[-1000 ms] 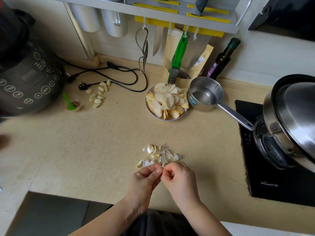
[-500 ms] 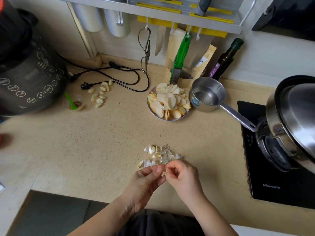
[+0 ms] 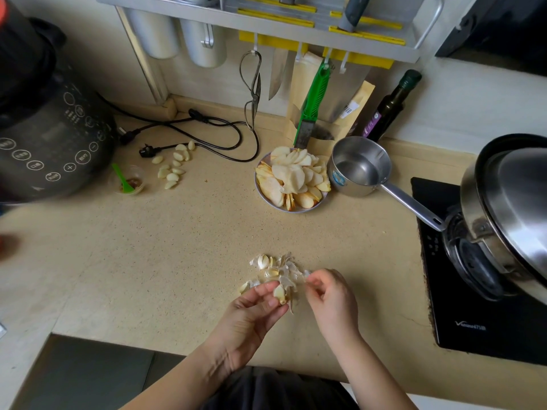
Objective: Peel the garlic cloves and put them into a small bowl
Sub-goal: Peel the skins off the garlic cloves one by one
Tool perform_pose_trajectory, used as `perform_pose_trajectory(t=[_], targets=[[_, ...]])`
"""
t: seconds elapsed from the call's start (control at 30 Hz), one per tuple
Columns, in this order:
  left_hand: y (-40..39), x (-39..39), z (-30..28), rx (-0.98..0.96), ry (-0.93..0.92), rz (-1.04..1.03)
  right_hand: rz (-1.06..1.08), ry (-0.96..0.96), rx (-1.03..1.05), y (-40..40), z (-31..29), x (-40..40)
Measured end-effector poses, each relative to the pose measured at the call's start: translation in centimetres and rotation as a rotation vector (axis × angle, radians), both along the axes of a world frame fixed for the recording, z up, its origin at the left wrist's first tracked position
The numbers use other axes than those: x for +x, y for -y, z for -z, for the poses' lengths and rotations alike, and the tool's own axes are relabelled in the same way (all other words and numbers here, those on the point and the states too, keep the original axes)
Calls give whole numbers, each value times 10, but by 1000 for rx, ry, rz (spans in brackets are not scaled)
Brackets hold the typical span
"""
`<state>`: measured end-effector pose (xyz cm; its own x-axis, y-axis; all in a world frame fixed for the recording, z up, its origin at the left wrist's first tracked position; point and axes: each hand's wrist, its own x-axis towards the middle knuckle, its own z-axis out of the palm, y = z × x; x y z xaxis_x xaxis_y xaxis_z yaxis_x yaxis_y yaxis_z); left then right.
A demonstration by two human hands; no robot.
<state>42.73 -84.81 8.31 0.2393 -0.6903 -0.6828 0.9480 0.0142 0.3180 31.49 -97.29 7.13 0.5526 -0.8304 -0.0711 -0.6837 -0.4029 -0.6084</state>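
Garlic clove [image 3: 279,292], partly skinned, sits pinched between the thumb and fingers [image 3: 268,287] of the left hand [image 3: 251,318] at lower centre of the frame. Just right, the right hand [image 3: 331,300] pinches a scrap of papery skin [image 3: 306,273]. Loose skins and unpeeled cloves [image 3: 270,267] lie just above on the beige surface [image 3: 177,261]. Peeled cloves [image 3: 173,167] sit at upper left, a plate of sliced fruit [image 3: 291,180] at upper centre.

The pinched garlic clove [image 3: 279,292] is cream; pale papery skins [image 3: 285,269] lie just beyond on the speckled beige counter [image 3: 177,247].
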Motion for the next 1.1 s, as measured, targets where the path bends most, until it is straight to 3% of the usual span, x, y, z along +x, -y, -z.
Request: perform_pose_trajectory(t=[0.2, 0.37, 0.8, 1.0, 1.1], targets=[[2, 2, 0, 5, 42, -48, -202, 283, -24, -21, -22, -1], [4, 1, 3, 15, 103, -38, -288, 154, -203, -24, -30, 1], [6, -4, 0, 171, 411, 31, -344, 7, -294, -25, -26, 9], [3, -4, 0, 146, 366, 59, -282, 9, -254, -17, -24, 5], [1, -5, 3, 100, 246, 90, -171, 10, -225, -2, -22, 0]])
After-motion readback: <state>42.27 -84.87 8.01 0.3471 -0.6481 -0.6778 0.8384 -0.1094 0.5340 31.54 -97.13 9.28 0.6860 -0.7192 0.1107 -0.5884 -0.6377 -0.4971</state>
